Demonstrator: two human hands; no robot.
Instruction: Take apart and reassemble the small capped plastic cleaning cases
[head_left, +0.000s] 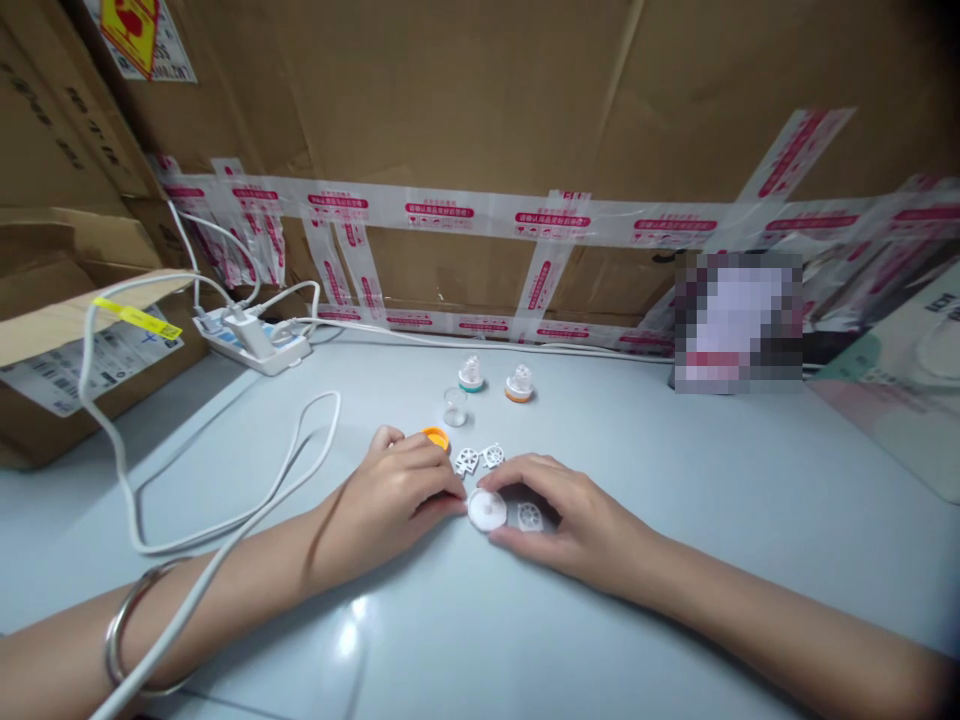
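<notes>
A small round white plastic disc [488, 510] is between my two hands, just above or on the table. My right hand [574, 510] curves round it, thumb and fingertips gripping its edge. At its left rim my left hand [416, 487] touches with thumb and fingertips pinched together; whether a small piece is in that pinch is hidden. A flat white spoked piece [530, 516] lies inside the curve of my right hand. Beyond the disc are two more white cut-out pieces, one on the left [466, 460] and one on the right [493, 456]. An orange ring-shaped cap [436, 438] sits partly behind my left hand.
Farther back stand a clear cup [455, 407], a white figure on a green base [471, 374] and another on an orange base [519, 383]. White cables [292, 470] loop at left from a power strip [259, 345]. Cardboard [450, 100] walls the back; a blurred-out upright object [739, 320] stands right.
</notes>
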